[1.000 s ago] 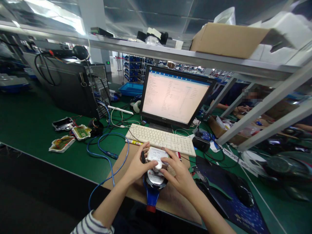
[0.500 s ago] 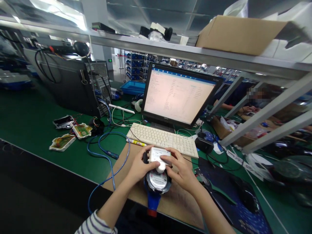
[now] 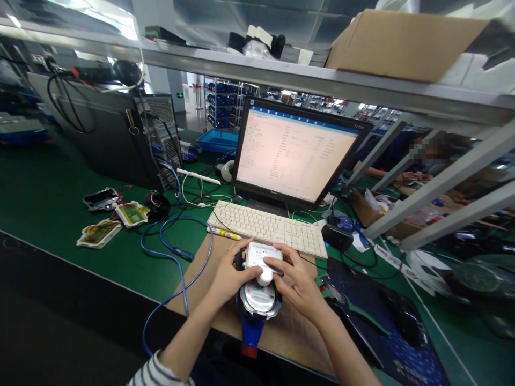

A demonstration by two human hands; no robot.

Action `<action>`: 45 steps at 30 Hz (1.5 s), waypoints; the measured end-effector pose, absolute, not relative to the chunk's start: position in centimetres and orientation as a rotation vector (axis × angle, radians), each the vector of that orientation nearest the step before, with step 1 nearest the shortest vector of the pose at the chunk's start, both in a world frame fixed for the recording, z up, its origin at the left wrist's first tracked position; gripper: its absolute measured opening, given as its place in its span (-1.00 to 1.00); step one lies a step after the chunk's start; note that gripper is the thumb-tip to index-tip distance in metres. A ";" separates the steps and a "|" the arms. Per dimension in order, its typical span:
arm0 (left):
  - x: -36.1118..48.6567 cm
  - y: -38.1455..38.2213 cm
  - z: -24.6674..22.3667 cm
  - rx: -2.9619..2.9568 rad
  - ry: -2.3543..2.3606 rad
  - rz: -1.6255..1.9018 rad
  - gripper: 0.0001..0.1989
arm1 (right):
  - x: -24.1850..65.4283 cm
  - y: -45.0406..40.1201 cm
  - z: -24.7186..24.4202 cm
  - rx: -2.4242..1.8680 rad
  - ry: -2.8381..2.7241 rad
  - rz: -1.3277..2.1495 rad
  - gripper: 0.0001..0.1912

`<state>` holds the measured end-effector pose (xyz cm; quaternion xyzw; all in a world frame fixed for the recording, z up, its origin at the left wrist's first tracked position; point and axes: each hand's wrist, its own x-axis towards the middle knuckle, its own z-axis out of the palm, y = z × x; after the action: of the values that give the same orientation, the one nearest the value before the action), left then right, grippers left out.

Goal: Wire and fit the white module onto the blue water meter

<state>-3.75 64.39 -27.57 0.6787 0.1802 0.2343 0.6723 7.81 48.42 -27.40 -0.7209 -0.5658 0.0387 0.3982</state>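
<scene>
A blue-bodied water meter (image 3: 260,297) with a round silvery top and a red end lies on a brown board (image 3: 201,284) at the front of the bench. Over its far side sits a white boxy module (image 3: 260,252) with a rounded knob at its near edge. My left hand (image 3: 231,273) grips the module's left side, thumb on top near the knob. From the right, my right hand (image 3: 295,276) closes on the other side, with fingers laid across the module's top face. The module's underside and what joins it to the meter are hidden.
Beyond my hands are a yellow marker (image 3: 224,233), a keyboard (image 3: 265,225) and a lit monitor (image 3: 298,153). Opened circuit boards (image 3: 132,213) and a blue cable (image 3: 183,268) lie left. Tweezers-like green-handled tool (image 3: 368,319) and mouse (image 3: 404,316) sit right. A co-worker sits behind the struts.
Both hands keep nearly the same grip on the white module. The whole view has shifted slightly; the meter and the bench things otherwise look unmoved.
</scene>
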 end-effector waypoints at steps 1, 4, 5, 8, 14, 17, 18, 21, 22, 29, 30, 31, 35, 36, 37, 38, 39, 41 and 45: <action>-3.7 64.4 -27.6 1.527 0.404 0.528 -0.36 | 7.8 48.4 -27.4 -1.820 -1.433 0.100 -0.64; -3.7 64.4 -27.7 1.521 0.396 0.545 -0.38 | 8.0 48.4 -27.4 -1.810 -1.446 0.086 -0.63; -3.7 64.3 -27.7 1.520 0.394 0.549 -0.38 | 8.0 48.4 -27.4 -1.806 -1.451 0.079 -0.63; -3.7 64.3 -27.7 1.518 0.393 0.551 -0.38 | 8.0 48.5 -27.3 -1.783 -1.462 0.072 -0.63; -3.7 64.3 -27.6 1.544 0.393 0.575 -0.40 | 8.2 48.5 -27.4 -1.811 -1.464 0.069 -0.63; -3.7 64.3 -27.4 1.547 0.401 0.565 -0.39 | 8.2 48.5 -27.5 -1.804 -1.467 0.061 -0.63; -3.7 64.3 -27.4 1.547 0.403 0.561 -0.39 | 8.3 48.5 -27.5 -1.802 -1.467 0.059 -0.63; -3.7 64.3 -27.3 1.542 0.400 0.559 -0.39 | 8.3 48.5 -27.5 -1.799 -1.464 0.062 -0.62; -3.7 64.3 -27.3 1.540 0.398 0.561 -0.39 | 8.3 48.5 -27.5 -1.798 -1.462 0.064 -0.62; -3.7 64.3 -27.6 1.520 0.389 0.556 -0.39 | 8.2 48.4 -27.5 -1.795 -1.447 0.082 -0.64; -3.7 64.3 -27.6 1.519 0.386 0.550 -0.39 | 8.2 48.4 -27.6 -1.794 -1.445 0.086 -0.64; -3.8 64.2 -27.6 1.518 0.383 0.546 -0.39 | 8.2 48.4 -27.6 -1.792 -1.443 0.090 -0.64; -3.8 64.2 -27.8 1.506 0.375 0.541 -0.38 | 8.3 48.4 -27.8 -1.789 -1.446 0.113 -0.63; -3.8 64.3 -27.8 1.503 0.372 0.540 -0.38 | 8.3 48.4 -27.8 -1.791 -1.444 0.118 -0.63; -3.8 64.3 -27.9 1.502 0.370 0.540 -0.38 | 8.3 48.4 -27.8 -1.792 -1.441 0.122 -0.63; -3.7 64.3 -27.9 1.503 0.370 0.540 -0.38 | 8.2 48.4 -27.8 -1.792 -1.438 0.124 -0.63; -3.7 64.4 -28.0 1.506 0.372 0.542 -0.37 | 8.2 48.4 -27.8 -1.792 -1.437 0.125 -0.63; -3.7 64.4 -28.0 1.508 0.374 0.546 -0.37 | 8.2 48.3 -27.8 -1.792 -1.439 0.124 -0.63; -3.7 64.3 -28.0 1.517 0.371 0.551 -0.37 | 8.3 48.3 -27.9 -1.790 -1.448 0.131 -0.63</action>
<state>-3.71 64.29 -27.95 0.6747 0.1650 0.2449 0.6764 8.25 48.28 -27.93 -0.7094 -0.5740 0.0518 0.4058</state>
